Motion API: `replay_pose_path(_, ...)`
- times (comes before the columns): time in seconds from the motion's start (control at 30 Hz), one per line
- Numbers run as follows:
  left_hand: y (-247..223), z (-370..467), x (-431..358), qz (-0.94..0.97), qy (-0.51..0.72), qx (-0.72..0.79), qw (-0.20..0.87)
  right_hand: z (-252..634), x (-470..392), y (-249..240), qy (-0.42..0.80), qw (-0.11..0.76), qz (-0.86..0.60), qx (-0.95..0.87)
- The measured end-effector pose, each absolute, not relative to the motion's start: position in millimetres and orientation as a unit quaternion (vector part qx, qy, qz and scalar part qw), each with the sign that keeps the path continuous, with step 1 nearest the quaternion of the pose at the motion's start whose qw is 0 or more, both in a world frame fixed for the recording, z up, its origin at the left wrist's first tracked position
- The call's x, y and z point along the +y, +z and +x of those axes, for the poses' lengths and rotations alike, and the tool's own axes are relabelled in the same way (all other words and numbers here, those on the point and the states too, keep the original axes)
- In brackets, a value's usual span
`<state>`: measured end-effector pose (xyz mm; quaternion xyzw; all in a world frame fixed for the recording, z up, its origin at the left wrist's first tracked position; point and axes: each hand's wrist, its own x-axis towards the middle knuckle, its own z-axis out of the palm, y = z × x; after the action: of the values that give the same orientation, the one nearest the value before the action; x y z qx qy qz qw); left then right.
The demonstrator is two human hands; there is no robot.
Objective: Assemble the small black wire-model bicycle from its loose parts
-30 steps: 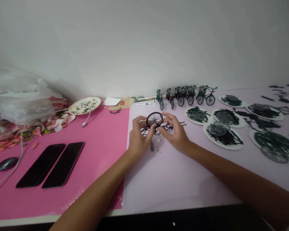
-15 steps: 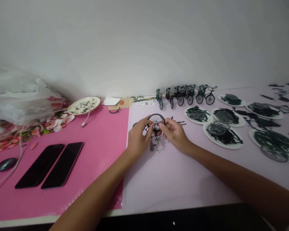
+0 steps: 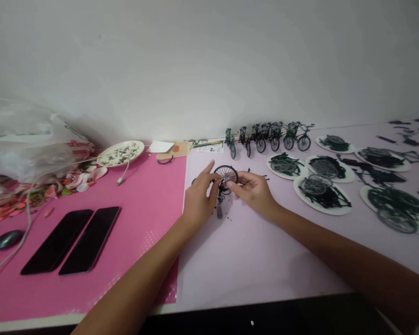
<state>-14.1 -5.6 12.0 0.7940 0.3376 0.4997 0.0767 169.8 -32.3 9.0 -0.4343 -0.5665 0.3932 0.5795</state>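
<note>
A small model bicycle [image 3: 220, 201] with a spoked black wheel [image 3: 226, 173] is between my hands, over the pale half of the table. My left hand [image 3: 199, 194] pinches it from the left with thumb and fingers, its index finger raised. From the right, my right hand [image 3: 253, 190] grips the wheel near its hub, thumb in front. The fingers hide much of the frame. A few tiny dark bits [image 3: 229, 218] lie just below the bicycle, and thin black parts [image 3: 263, 177] lie behind my right hand.
Finished model bicycles [image 3: 274, 136] stand in a row by the wall. Plates of wheels and dark parts [image 3: 323, 194] lie right. On the pink side are two black phones [image 3: 91, 239], a mouse [image 3: 7, 239], a cable, a plate of small pieces [image 3: 121, 153], petals and a plastic bag [image 3: 35, 144].
My left index finger has lifted off the wheel and now points up. My right thumb has moved slightly left and down toward the hub. The bicycle has shifted slightly.
</note>
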Motion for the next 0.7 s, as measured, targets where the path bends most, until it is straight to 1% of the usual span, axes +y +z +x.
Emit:
replay_pose_path(0.1, 15.8, -13.5, -8.0, 0.783, 0.523, 0.330, 0.066, 166.9, -35.2, 9.0, 0.385, 0.590, -0.421, -0.572)
replay_pose_path(0.3, 19.5, -12.2, -13.0, 0.773, 0.524, 0.335, 0.126, 163.6, -36.1, 5.0, 0.396, 0.600, -0.424, -0.550)
replay_pose_path(0.4, 19.1, -11.7, -14.5, 0.770, 0.515, 0.348, 0.140, 162.3, -36.6, 3.9, 0.398, 0.598, -0.416, -0.558)
replay_pose_path(0.7, 17.1, -10.6, -16.3, 0.776, 0.503, 0.359, 0.127, 160.7, -38.4, 1.2, 0.317, 0.609, -0.427, -0.588)
